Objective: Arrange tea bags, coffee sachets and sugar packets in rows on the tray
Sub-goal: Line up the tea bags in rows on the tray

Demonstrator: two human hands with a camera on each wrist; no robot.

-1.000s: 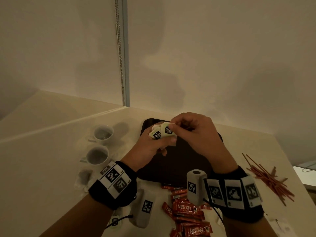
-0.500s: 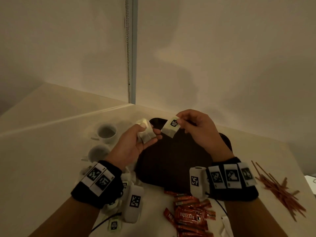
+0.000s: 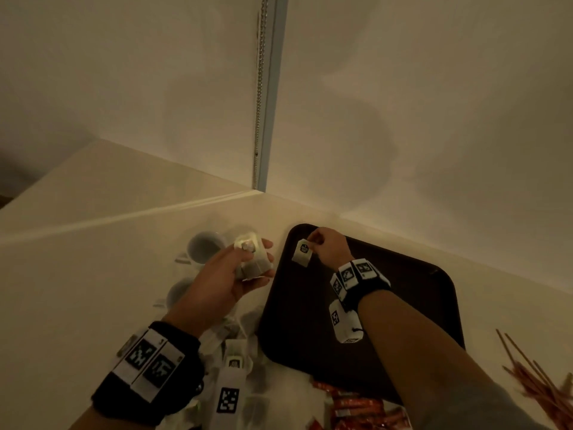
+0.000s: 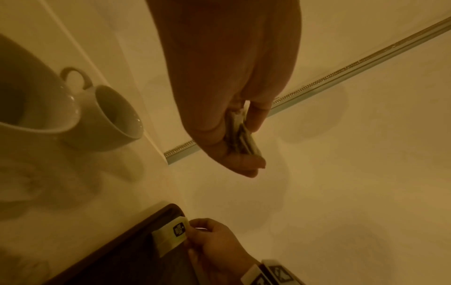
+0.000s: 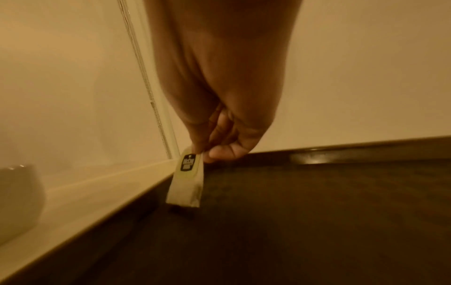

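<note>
A dark brown tray (image 3: 412, 293) lies on the pale counter. My right hand (image 3: 327, 248) pinches one white tea bag (image 3: 302, 252) by its top, hanging just above the tray's far left corner (image 5: 244, 221); the tea bag (image 5: 186, 183) dangles with its lower edge close to the surface. My left hand (image 3: 235, 271), left of the tray, holds a small stack of tea bags (image 3: 251, 259) between thumb and fingers, seen edge-on as the tea bags (image 4: 240, 135) in the left wrist view. More tea bags (image 3: 245, 342) lie loose at the tray's near left. Red coffee sachets (image 3: 359, 408) lie in front of the tray.
Two white cups (image 3: 206, 245) stand left of the tray, near my left hand; the cups (image 4: 109, 119) show large in the left wrist view. Red stir sticks (image 3: 539, 383) lie scattered at the right. Walls and a corner strip (image 3: 269, 119) close off the back.
My right hand drew one tea bag off the stack in my left hand and carried it down over the tray's far left corner. The left hand moved left with the remaining bags.
</note>
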